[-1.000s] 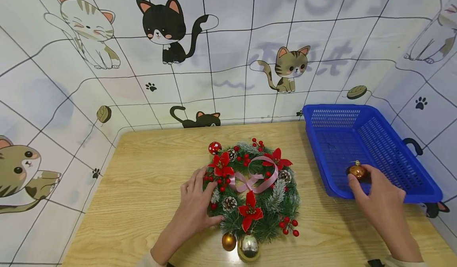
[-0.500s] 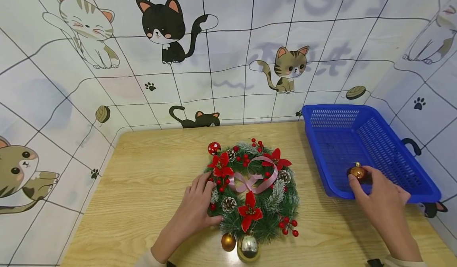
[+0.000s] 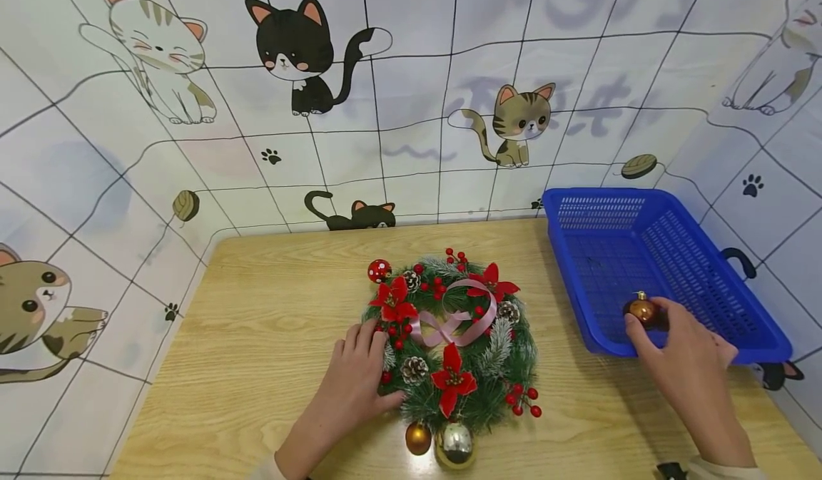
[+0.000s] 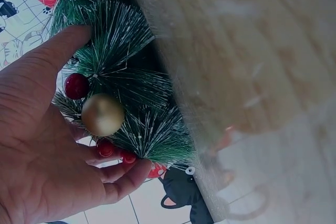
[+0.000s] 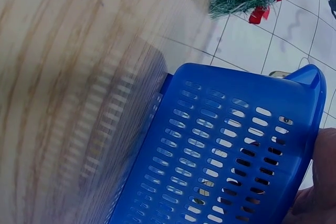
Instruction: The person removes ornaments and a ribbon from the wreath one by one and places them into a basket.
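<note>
A green Christmas wreath (image 3: 488, 409) with red poinsettias, pine cones, berries and a loose pink ribbon (image 3: 472, 332) lies on the wooden table. My left hand (image 3: 353, 376) holds its left edge, thumb toward the near side and fingers along the outer needles; the left wrist view shows a gold ball (image 4: 103, 115) and red berries beside the fingers. Over the near side of the blue basket (image 3: 565, 280), my right hand (image 3: 687, 359) pinches a shiny brown-gold Christmas bauble (image 3: 642, 312) with its cap upward. In the right wrist view the basket wall hides most of that hand (image 5: 323, 169).
An orange-gold bauble (image 3: 418, 438) and a larger silver-and-gold one (image 3: 456, 443) sit at the wreath's near edge. A red spotted ball (image 3: 379, 271) sits at its far left. Cat-printed sheeting (image 3: 411, 95) walls off the table's back and sides.
The wreath has turned slightly counterclockwise under my left hand: its far side shifted left, its near baubles shifted right. My right hand keeps the bauble in nearly the same place.
</note>
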Motion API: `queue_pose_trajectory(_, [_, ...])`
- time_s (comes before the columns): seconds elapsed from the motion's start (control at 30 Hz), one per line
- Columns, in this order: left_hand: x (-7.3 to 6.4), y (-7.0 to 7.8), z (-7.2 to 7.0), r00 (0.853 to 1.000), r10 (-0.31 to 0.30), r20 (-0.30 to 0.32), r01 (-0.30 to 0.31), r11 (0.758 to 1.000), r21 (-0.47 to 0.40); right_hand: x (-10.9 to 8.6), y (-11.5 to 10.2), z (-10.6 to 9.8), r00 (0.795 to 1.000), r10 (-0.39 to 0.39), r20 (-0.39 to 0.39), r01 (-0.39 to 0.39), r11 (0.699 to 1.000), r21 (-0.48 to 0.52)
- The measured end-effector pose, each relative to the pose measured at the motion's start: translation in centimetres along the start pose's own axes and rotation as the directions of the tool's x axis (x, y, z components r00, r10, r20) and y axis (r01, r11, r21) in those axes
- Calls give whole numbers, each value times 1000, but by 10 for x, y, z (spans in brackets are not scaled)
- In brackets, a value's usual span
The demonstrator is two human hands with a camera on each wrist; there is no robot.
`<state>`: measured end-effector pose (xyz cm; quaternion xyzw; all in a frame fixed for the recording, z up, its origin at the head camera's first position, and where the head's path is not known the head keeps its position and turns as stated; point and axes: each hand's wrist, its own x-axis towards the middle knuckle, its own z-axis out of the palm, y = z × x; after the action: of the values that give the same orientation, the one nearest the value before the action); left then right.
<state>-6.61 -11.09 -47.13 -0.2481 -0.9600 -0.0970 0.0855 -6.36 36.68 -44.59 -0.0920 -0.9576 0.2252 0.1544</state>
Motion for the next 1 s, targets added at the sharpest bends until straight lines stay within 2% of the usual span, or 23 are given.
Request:
queue_pose_trajectory(0.33, [-3,2,-5,1000,8,4,-8,1000,-3,1,0,0,999,21,34,-21,1000,0])
queue_pose_trajectory(0.67, [-9,-7,-14,995,49,89,-35,988,-150,-5,-4,0,1000,16,14,-16,1000,18])
queue_pose_trajectory(0.87, [-8,-8,-13,999,24,45,-15,982,-191,-12,-11,-1,1000,-15,-12,16,997,79])
queue_pose_trajectory(1.0, [-7,-7,-11,999,1,37,6,984,-176,-16,-15,-4,999,-33,-12,34,993,112])
